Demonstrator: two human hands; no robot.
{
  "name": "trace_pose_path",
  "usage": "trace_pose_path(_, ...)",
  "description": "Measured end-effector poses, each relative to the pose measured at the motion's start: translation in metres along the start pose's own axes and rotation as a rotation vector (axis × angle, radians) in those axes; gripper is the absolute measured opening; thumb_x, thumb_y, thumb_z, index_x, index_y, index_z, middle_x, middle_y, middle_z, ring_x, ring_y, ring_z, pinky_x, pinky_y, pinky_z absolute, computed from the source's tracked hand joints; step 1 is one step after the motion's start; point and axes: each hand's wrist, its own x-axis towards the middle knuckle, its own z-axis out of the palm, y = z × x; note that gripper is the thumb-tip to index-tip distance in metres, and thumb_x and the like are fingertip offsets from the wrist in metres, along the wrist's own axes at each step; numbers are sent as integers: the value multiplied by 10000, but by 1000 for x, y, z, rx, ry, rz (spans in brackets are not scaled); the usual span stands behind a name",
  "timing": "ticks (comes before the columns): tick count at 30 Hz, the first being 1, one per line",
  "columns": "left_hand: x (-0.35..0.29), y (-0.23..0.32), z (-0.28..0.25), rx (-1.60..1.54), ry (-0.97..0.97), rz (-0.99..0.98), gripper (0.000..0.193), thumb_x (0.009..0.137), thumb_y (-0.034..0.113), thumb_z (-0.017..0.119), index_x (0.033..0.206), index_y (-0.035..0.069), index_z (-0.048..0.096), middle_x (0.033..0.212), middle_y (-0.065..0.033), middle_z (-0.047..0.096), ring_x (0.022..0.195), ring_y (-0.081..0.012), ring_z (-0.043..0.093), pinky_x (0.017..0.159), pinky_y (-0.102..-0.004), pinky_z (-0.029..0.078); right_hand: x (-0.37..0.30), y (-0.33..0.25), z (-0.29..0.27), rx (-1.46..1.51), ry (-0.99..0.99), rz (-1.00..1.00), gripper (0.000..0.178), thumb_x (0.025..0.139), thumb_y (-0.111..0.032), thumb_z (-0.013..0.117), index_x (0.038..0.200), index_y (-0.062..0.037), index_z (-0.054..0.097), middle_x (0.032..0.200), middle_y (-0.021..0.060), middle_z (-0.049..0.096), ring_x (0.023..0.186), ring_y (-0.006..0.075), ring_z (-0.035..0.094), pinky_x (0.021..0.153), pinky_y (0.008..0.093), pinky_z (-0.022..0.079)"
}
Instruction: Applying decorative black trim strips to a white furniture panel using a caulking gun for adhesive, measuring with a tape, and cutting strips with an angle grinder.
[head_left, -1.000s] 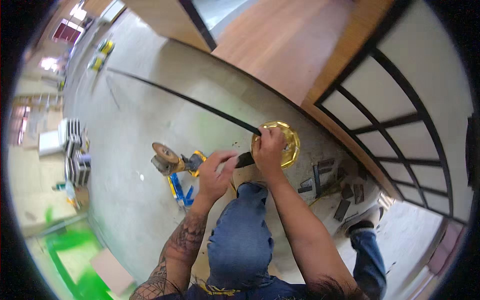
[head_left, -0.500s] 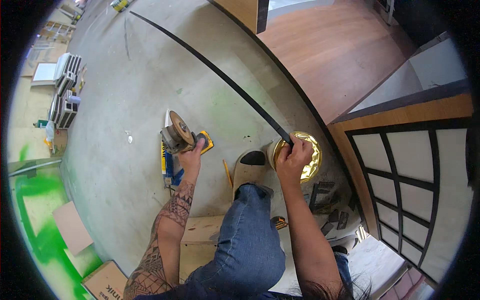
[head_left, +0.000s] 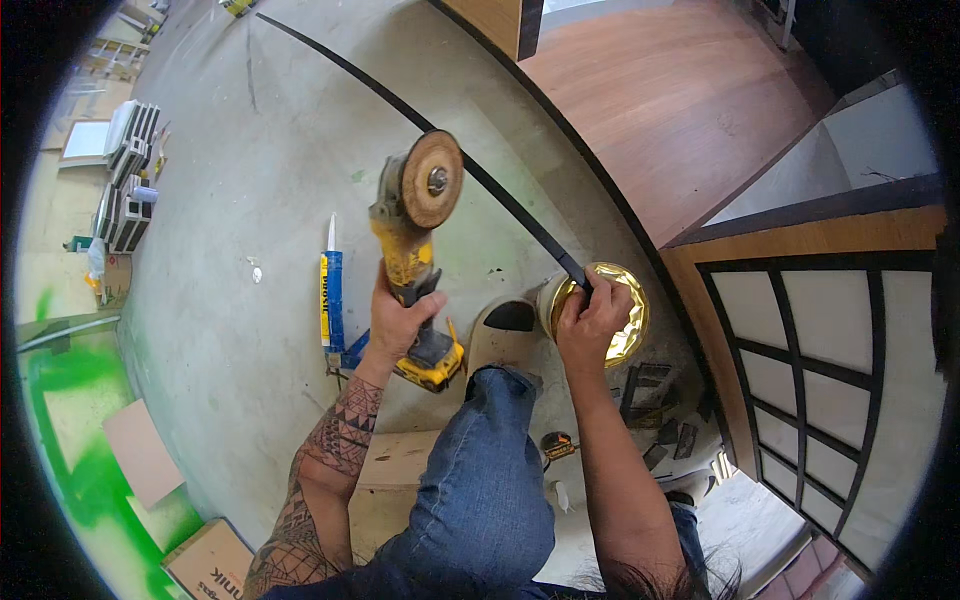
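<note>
My left hand [head_left: 402,318] is closed round the body of a yellow and black cordless angle grinder [head_left: 408,255]. Its brown disc [head_left: 433,180] points away from me and overlaps the black strip in the picture; whether they touch I cannot tell. Between the fingers of my right hand [head_left: 595,322] is the near end of that long thin black strip [head_left: 500,200], which runs up to the far left. Under the right hand stands a round tin with a shiny gold top [head_left: 630,325]. Left of the grinder, a blue and yellow sealant tube in a caulking gun [head_left: 332,295] lies on the floor.
A cabinet panel with a black grid [head_left: 820,350] stands at the right, before a wood-coloured board [head_left: 670,110]. Black offcuts [head_left: 655,435] and a tape measure [head_left: 557,445] lie near my right forearm. Stacked panels [head_left: 132,190] and a green-sprayed board [head_left: 75,420] are at the left.
The grinder has come up and to the right in my left hand, turning so its disc faces me more. The caulking gun is less covered. My right hand keeps the strip nearly still.
</note>
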Motion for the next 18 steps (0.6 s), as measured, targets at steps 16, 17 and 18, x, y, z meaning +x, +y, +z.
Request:
trace_pose_path(16,15,61,47,687,-438,-21,826,778,247,820,1481,-19,477,1222,-291,718,1093,-413,736,981,-439,571,0,0,-2,8,-4,50,381,850,-14,715,1231,-40,720,1085,164,575,1043,370,550,919,516,415)
trace_pose_path(17,15,62,48,706,-438,-51,805,772,234,819,1460,-24,491,1172,-251,724,1029,-364,730,943,-424,573,1,1,-2,20,-7,45,380,848,-15,716,1227,-40,719,1087,163,573,1048,372,550,922,515,415)
trace_pose_path(18,16,63,50,725,-439,-80,784,765,221,817,1440,-29,505,1122,-211,729,965,-316,725,906,-410,575,1,1,-2,31,-9,39,379,845,-16,717,1224,-41,718,1089,162,570,1054,373,550,925,514,416)
